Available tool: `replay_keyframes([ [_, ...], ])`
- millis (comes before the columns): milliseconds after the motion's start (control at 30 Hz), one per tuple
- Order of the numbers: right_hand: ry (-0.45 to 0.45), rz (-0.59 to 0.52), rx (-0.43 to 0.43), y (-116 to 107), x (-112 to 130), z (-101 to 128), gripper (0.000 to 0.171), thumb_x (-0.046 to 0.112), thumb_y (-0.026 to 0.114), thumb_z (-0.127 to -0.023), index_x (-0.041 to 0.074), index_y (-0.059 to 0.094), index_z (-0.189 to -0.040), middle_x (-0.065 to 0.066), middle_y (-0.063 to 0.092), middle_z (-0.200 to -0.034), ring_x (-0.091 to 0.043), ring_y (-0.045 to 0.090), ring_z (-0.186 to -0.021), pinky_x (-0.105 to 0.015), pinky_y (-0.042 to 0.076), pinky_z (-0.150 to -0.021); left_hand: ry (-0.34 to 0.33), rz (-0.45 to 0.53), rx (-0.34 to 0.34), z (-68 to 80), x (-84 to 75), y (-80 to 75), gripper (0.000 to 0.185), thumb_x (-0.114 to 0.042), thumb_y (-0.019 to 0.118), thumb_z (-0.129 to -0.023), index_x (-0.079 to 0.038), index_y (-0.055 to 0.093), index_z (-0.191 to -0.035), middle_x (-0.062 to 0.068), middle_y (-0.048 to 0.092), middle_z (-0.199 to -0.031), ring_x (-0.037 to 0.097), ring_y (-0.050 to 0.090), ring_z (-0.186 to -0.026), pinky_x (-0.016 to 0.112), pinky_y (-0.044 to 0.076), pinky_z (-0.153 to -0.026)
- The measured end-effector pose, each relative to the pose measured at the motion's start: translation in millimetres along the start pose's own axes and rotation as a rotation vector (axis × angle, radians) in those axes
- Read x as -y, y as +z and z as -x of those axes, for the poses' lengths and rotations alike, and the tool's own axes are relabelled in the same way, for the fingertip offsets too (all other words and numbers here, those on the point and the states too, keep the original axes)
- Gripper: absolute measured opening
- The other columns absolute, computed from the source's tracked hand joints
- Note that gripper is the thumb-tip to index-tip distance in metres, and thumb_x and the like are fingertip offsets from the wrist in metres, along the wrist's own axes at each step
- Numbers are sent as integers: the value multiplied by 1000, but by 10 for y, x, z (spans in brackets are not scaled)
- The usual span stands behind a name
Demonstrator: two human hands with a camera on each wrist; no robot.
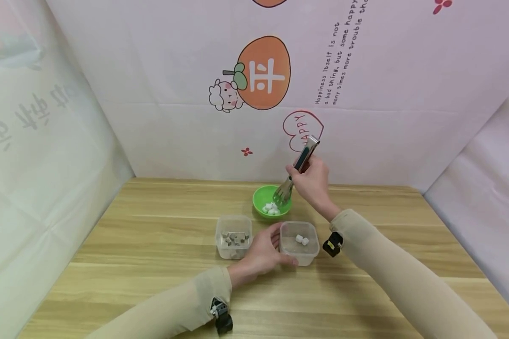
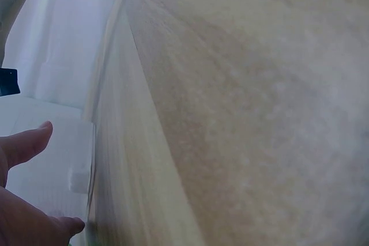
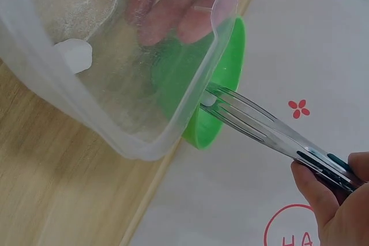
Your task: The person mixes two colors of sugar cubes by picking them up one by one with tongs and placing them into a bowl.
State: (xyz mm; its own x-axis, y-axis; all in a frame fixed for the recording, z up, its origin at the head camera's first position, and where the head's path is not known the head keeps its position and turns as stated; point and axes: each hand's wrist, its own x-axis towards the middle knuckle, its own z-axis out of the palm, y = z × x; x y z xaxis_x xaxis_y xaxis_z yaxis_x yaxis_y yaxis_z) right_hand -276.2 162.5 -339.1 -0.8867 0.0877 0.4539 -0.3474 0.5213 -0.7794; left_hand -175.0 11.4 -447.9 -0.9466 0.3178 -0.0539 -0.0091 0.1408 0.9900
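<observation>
The right hand (image 1: 313, 181) is gripping a pair of metal tongs (image 1: 302, 162), thumb and fingers closing round the handle, while the tips are pointing down into the green bowl (image 1: 263, 194) at the back of the bench (image 1: 152, 259). White cubes (image 1: 271, 209) are lying in the bowl, and the right wrist view is showing a white piece (image 3: 208, 99) at the tongs' tips; whether they are pinching it or merely touching it, I cannot tell.

The left hand (image 1: 263, 252) is spanning the left side of a clear square container (image 1: 307, 259), the thumb lying along the near wall and the other fingers round the left side, apparently steadying it. Two white cubes (image 1: 302, 240) are sitting inside. A second clear container (image 1: 234, 221), holding small brownish-grey pieces (image 1: 236, 238), is standing to the left, apart from the first.

The step in hand is probably moving cubes one at a time with the tongs between bowl and container; the direction is remaining uncertain. If the tongs are picking up, the next move is calling for a firm squeeze, a lift clear of the bowl's rim and a short carry to the steadied container; if they are delivering, for loosening the grip low in the bowl.
</observation>
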Motion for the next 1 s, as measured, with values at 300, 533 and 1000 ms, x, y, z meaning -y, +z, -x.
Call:
replay_keyframes([
  [300, -27, -12, -25, -98, 15, 86, 16, 7, 78, -94, 0, 63, -93, -12, 65, -78, -23, 57, -65, -25, 46, -53, -6, 7, -3, 17, -6, 18, 103, 4, 96, -71, 2, 41, -158, 17, 48, -158, 32, 46, -145, 37, 40, -121],
  [533, -92, -21, -21, -352, 162, 256, 15, 5, 78, -93, -1, 65, -93, -13, 67, -81, -24, 59, -67, -20, 48, -54, 3, 7, -3, 18, -19, 8, 104, 4, 96, -70, 1, 41, -158, 17, 48, -158, 33, 46, -145, 37, 40, -121],
  [1000, -69, 28, 79, -725, 191, 838, 16, 10, 84, -91, 1, 71, -96, -7, 73, -85, -18, 67, -73, -20, 49, -58, 8, -17, -8, 2, -23, 17, 103, 3, 97, -67, -3, 45, -156, 14, 53, -155, 30, 50, -143, 39, 40, -121],
])
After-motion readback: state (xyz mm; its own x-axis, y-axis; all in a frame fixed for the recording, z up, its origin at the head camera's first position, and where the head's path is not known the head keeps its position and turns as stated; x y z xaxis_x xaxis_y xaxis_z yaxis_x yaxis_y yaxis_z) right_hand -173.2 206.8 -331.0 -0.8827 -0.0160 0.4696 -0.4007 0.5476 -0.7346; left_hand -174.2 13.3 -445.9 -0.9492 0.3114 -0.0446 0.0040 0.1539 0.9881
